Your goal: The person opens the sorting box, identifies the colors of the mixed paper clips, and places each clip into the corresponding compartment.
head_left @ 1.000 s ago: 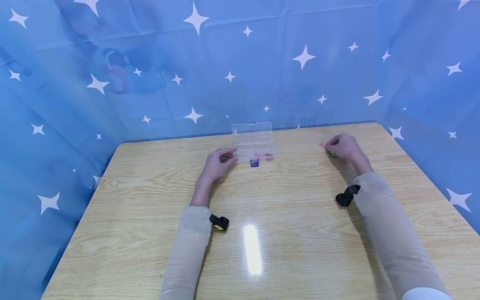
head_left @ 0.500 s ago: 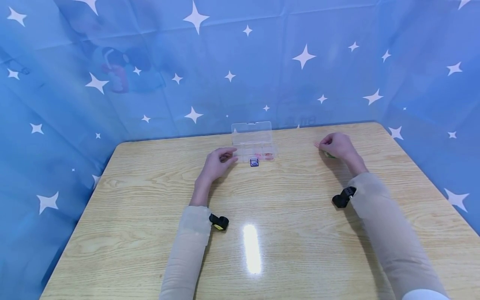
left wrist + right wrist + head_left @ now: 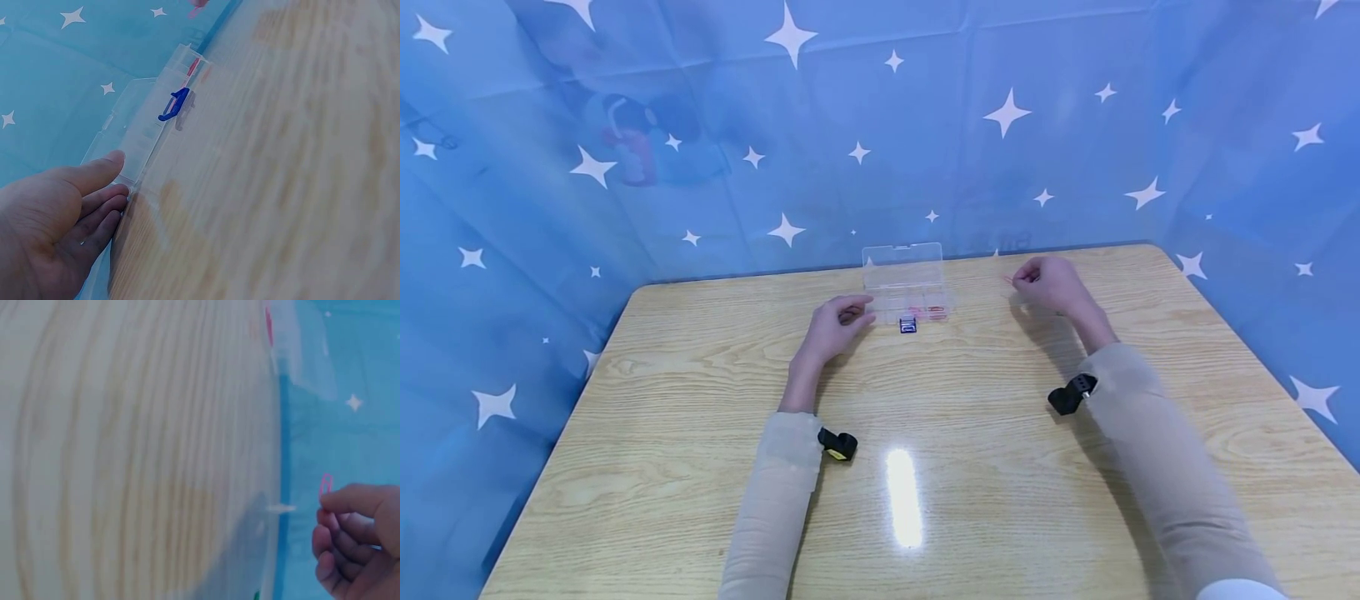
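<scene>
A clear plastic compartment box (image 3: 917,302) stands at the table's far middle with its lid (image 3: 902,255) up and a blue clasp (image 3: 908,326) at its front. Pink paper clips (image 3: 929,311) lie in one compartment. My left hand (image 3: 859,315) rests on the table with relaxed fingers (image 3: 103,203) touching the box's left end (image 3: 134,175). To the right of the box, my right hand (image 3: 1018,282) is raised a little and pinches a pink paper clip (image 3: 325,485) between thumb and fingertips (image 3: 331,520).
The wooden table (image 3: 970,467) is closed in by a blue star-printed curtain (image 3: 1075,125) on three sides. A green bit (image 3: 256,595) shows on the table near my right hand. A bright light glare (image 3: 904,500) lies on the near middle.
My right hand has moved left toward the box with the pink clip pinched in it, away from the green item on the table. The left hand has stayed put.
</scene>
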The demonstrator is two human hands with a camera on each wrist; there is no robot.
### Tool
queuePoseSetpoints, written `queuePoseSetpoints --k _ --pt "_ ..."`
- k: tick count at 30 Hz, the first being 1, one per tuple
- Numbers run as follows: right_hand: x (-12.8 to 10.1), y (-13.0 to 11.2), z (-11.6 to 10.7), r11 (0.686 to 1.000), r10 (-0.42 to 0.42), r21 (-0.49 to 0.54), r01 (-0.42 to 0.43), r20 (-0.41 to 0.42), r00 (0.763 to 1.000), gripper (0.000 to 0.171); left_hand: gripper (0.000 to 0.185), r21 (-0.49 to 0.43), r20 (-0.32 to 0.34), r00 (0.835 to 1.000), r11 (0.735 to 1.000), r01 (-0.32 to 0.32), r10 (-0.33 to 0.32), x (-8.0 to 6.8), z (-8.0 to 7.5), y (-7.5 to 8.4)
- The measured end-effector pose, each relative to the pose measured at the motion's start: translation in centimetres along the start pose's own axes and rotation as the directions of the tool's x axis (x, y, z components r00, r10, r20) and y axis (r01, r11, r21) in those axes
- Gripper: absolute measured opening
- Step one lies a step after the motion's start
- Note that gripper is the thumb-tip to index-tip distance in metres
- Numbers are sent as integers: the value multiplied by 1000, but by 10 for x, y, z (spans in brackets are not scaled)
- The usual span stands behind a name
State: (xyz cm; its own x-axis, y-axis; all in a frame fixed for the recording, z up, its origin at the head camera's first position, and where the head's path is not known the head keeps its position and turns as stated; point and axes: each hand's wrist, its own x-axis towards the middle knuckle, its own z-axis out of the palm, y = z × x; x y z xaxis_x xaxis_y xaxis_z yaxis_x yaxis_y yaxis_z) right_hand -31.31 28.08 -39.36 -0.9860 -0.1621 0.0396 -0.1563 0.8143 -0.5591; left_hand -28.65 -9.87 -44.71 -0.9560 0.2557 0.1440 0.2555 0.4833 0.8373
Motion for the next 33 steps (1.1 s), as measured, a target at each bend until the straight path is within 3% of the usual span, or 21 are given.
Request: queuePoseSetpoints --k 11,22,33 --pt "7 -33 11 994 -109 17 109 17 994 21 38 -8 2 1000 1000 15 -15 -1 0 1" --pt "13 -58 30 979 -195 78 188 85 977 15 38 -14 4 1000 1000 20 -20 0 0 1" --pt "19 -79 49 973 -213 126 195 146 966 12 38 -9 3 999 999 35 -35 0 0 2"
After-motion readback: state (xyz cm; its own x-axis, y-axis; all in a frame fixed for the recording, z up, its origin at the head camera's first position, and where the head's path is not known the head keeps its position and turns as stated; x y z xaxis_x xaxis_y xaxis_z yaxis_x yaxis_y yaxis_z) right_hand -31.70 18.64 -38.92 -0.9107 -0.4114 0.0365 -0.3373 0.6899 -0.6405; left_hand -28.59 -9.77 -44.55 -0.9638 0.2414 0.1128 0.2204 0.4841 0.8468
